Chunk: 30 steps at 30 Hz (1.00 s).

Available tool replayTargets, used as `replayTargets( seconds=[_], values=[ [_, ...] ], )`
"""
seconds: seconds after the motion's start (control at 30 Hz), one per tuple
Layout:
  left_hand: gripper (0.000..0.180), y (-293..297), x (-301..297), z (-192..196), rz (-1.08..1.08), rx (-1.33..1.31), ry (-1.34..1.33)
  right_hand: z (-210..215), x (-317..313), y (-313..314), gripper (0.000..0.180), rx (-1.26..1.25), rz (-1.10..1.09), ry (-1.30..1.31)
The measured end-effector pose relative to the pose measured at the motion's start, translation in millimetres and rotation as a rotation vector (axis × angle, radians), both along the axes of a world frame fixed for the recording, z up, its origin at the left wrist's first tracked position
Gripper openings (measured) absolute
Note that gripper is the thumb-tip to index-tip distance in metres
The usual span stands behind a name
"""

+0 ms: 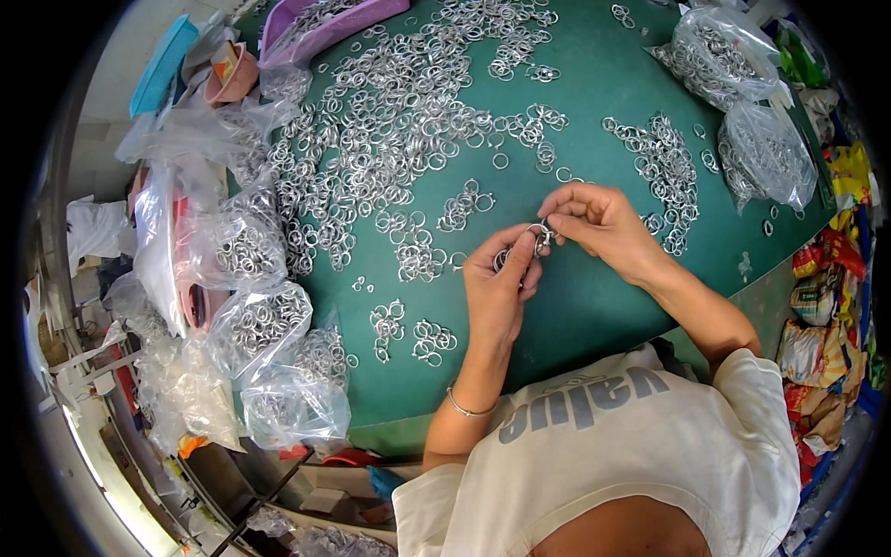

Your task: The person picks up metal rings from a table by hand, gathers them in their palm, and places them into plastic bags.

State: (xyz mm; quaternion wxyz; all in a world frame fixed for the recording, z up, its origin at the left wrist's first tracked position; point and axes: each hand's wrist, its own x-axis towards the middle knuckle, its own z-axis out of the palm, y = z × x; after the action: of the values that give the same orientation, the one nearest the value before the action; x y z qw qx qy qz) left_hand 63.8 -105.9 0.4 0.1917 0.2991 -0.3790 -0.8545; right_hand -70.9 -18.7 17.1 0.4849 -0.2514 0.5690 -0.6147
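Note:
Several silver rings [502, 260] are gripped in my left hand [492, 283], its thumb pressed over them. At the left fingertips a single silver ring [539, 228] sticks out. The closed thumb and forefinger of my right hand [608, 227] meet at that ring's edge; whether they grip the ring itself or a small part on it is too small to tell. Just left of my hands lie small clusters of rings [419, 255]. Beyond them spreads a large heap of loose rings [390, 121]. Another long pile of rings [670, 172] is to the right of my right hand.
All this is on a green tabletop [575, 102]. Clear bags of rings [264, 320] line its left edge, and more bags [766, 153] stand at the far right. A purple tray [362, 17] and a pink basket [234, 76] are at the far left. Colourful packages [821, 306] crowd the right side.

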Motion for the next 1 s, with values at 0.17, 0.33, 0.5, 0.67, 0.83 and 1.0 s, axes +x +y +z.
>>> replayTargets(
  seconds=[0.17, 0.33, 0.5, 0.67, 0.83, 1.0],
  values=[
    [0.02, 1, 2, 5, 0.022, 0.057, 0.003, 1, 2, 8, 0.022, 0.053, 0.051, 0.273],
    [0.025, 3, 6, 9, -0.03, 0.007, -0.023, 21, 3, 13, 0.018, 0.108, 0.102, 0.434],
    [0.023, 6, 6, 20, 0.046, -0.204, -0.062, 10, 7, 15, 0.01, -0.047, 0.041, 0.608],
    [0.019, 2, 11, 17, 0.012, -0.824, -0.122, 5, 4, 17, 0.012, -0.051, 0.058, 0.327],
    [0.019, 10, 9, 23, 0.078, -1.14, -0.16, -2, 5, 19, 0.015, -0.039, 0.088, 0.266],
    [0.012, 13, 6, 26, 0.173, -1.029, -0.19, 3, 12, 17, 0.014, -0.012, 0.044, 0.405]
  ],
)
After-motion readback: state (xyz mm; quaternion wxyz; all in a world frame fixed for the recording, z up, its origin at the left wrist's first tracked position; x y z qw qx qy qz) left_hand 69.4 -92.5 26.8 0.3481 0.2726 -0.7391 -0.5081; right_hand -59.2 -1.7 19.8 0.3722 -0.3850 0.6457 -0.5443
